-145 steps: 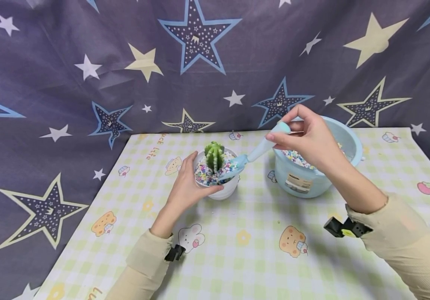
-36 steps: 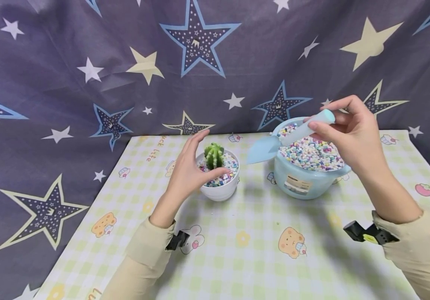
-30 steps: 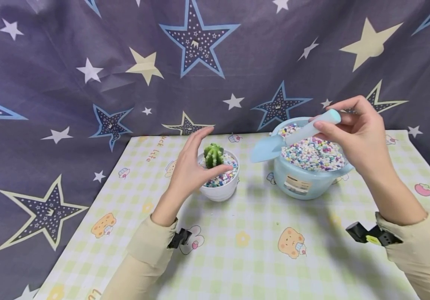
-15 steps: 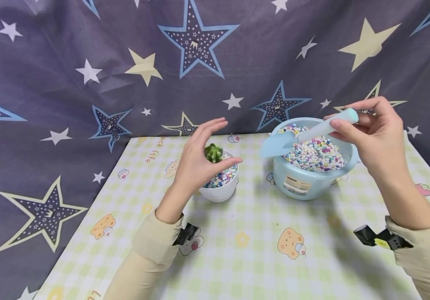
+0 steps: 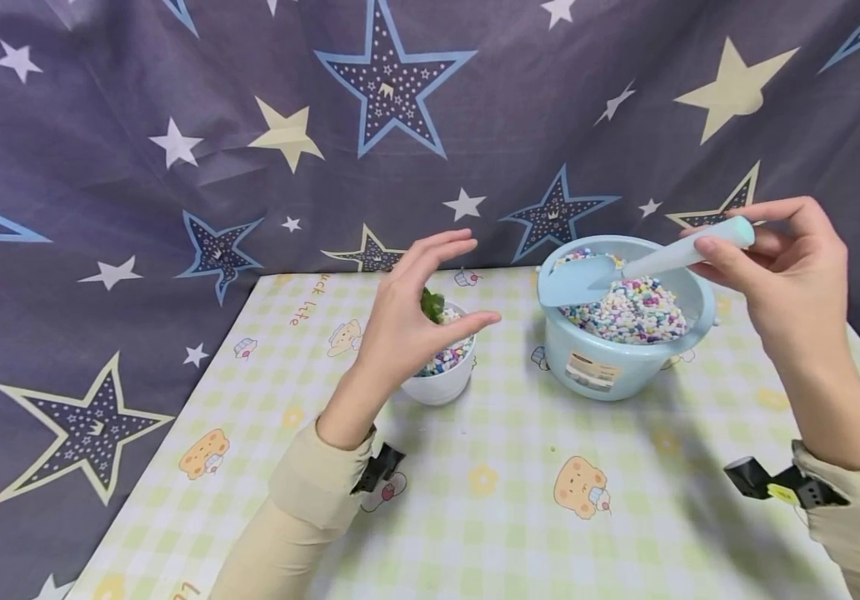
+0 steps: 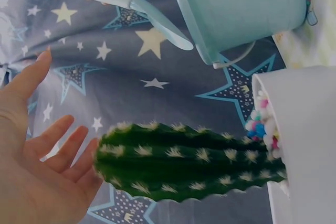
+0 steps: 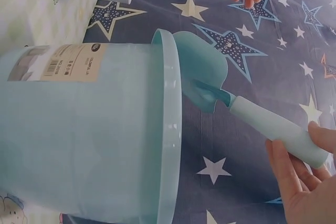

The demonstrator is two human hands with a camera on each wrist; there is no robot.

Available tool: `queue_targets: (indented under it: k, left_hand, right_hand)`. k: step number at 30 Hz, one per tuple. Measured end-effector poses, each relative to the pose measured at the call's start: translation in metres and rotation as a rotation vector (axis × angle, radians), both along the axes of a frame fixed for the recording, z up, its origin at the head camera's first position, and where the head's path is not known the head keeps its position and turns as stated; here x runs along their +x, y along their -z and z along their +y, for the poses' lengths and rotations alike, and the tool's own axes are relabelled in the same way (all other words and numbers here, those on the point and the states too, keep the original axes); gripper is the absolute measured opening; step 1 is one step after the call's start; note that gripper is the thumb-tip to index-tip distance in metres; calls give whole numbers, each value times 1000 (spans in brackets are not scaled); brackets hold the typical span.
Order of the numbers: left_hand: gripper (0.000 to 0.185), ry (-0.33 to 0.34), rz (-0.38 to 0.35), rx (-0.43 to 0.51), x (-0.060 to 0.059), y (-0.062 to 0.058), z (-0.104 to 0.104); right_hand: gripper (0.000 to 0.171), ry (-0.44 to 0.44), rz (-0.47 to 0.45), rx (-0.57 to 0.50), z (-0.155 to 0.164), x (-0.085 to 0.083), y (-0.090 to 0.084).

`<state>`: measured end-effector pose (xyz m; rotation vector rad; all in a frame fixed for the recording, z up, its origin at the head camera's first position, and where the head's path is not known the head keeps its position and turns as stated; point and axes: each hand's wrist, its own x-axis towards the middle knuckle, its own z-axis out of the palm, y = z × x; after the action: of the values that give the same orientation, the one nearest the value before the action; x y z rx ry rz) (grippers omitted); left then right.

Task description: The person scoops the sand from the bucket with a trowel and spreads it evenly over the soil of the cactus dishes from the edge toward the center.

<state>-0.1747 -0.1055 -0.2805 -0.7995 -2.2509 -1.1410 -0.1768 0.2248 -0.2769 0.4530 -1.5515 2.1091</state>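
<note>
My right hand (image 5: 797,283) pinches the handle of a light blue trowel (image 5: 688,252) between thumb and fingers. The trowel's blade hangs over the left rim of a blue bucket (image 5: 595,367), which holds many small multicoloured pebbles (image 5: 636,312). My left hand (image 5: 415,317), thumb and fingers spread apart, is raised over a white pot (image 5: 441,387) and holds nothing. A green cactus (image 6: 184,161) stands in that pot among similar pebbles; in the left wrist view its top reaches close to my left fingers. In the head view the left hand hides most of the cactus.
A green-and-white checked cloth (image 5: 490,533) with cartoon prints covers the table. A dark curtain (image 5: 235,100) with stars hangs right behind the table's back edge. A tiny loose bit (image 5: 553,448) lies on the cloth in front of the bucket.
Earlier the trowel's blade was in the pot while the left hand held the pot's side. Since then the trowel has moved right to the bucket, and the left hand has let go and risen.
</note>
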Motion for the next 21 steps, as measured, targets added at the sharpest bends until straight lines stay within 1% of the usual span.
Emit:
queue_targets:
  k: [4,11,16,21]
  left_hand:
    - [65,20,13,6,2,-3,4]
    - [65,43,16,7,6,-7,13]
    - [65,68,23,9,6,-7,19]
    - [66,91,18,9,6,-5,26]
  right_hand:
    - [29,-2,-4,-24,3,2,1]
    - [31,46,-31,-43,7,3,1]
    - [31,20,-19,-87,10,3,2]
    - [31,30,-20,-94,12,4,3]
